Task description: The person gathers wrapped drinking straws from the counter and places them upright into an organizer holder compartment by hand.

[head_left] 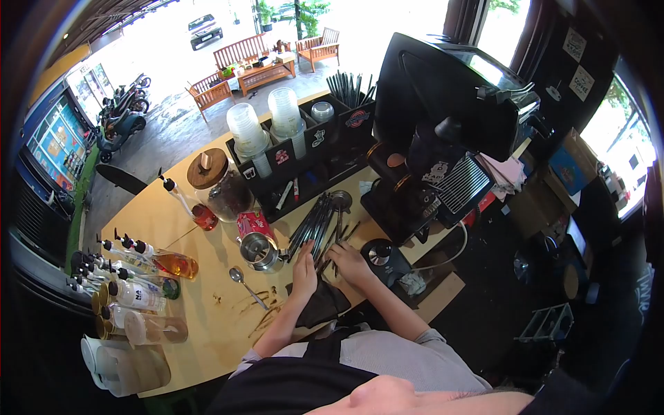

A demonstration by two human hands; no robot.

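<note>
We log bundle of dark straws point(312, 220) on wooden counter point(207, 277), just beyond fingertips — long axis running away from body, slanting slightly right. Left hand point(304, 275) nearer, fingers straight, at bundle's near end. Right hand point(351, 264) beside it, fingers bent. We cannot tell whether either grips any. Steel pitcher point(260, 252) stands near, left of bundle.

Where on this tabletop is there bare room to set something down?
The tabletop is bare between the red bottle and amber bottle, and between the translucent pitcher and brown streaks. It is crowded where the left hand and right hand meet the dark straws.
</note>
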